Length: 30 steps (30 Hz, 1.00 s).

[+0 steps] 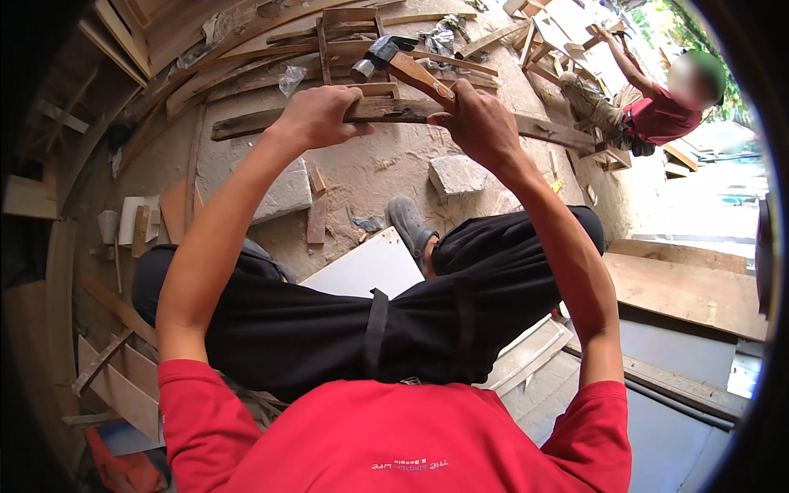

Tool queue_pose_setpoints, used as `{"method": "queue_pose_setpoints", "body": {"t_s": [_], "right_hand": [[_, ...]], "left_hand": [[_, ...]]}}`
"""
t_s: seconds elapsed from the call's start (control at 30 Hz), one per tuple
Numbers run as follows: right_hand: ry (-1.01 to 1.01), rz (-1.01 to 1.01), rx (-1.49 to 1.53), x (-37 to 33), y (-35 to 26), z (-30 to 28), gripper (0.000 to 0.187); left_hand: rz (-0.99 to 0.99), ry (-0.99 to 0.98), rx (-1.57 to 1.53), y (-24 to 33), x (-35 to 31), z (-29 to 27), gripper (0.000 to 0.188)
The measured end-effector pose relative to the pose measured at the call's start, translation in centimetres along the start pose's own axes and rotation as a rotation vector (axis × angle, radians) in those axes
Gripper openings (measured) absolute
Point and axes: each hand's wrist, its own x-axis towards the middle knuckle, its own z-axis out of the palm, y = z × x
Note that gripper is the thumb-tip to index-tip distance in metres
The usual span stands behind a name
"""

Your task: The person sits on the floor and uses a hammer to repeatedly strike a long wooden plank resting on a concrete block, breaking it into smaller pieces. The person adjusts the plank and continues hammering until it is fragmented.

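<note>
A long, weathered wooden plank (399, 110) lies crosswise in front of me, raised off the ground. My left hand (319, 117) is closed around it left of the middle, thumb on the near side. Farther right, my right hand (481, 123) is closed on the wooden handle of a claw hammer (417, 76) and also rests against the plank. The hammer's dark metal head points up and left, beyond the plank. Some of the right fingers are hidden behind the hand.
Concrete blocks (458, 175) and wood scraps (317, 215) lie on the dusty floor. Old boards and frames (325, 49) are piled beyond the plank. A white panel (370, 267) sits between my legs. At the far right another person (657, 111) works beside wooden pieces.
</note>
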Motion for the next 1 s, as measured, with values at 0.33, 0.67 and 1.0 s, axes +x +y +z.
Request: {"method": "queue_pose_setpoints", "body": {"t_s": [0.33,0.67,1.0], "right_hand": [[-0.081,0.169,0.200,-0.8,5.5,9.0,0.051],[-0.296,0.308,0.317,4.2,4.6,11.0,0.044],[-0.259,0.321,0.246,4.2,4.8,10.6,0.042]], "left_hand": [[-0.061,-0.142,0.175,-3.1,-1.4,4.3,0.043],[-0.367,-0.260,0.353,-9.1,-6.2,7.7,0.045],[-0.546,-0.254,0.259,-10.8,-9.3,11.7,0.044]]}}
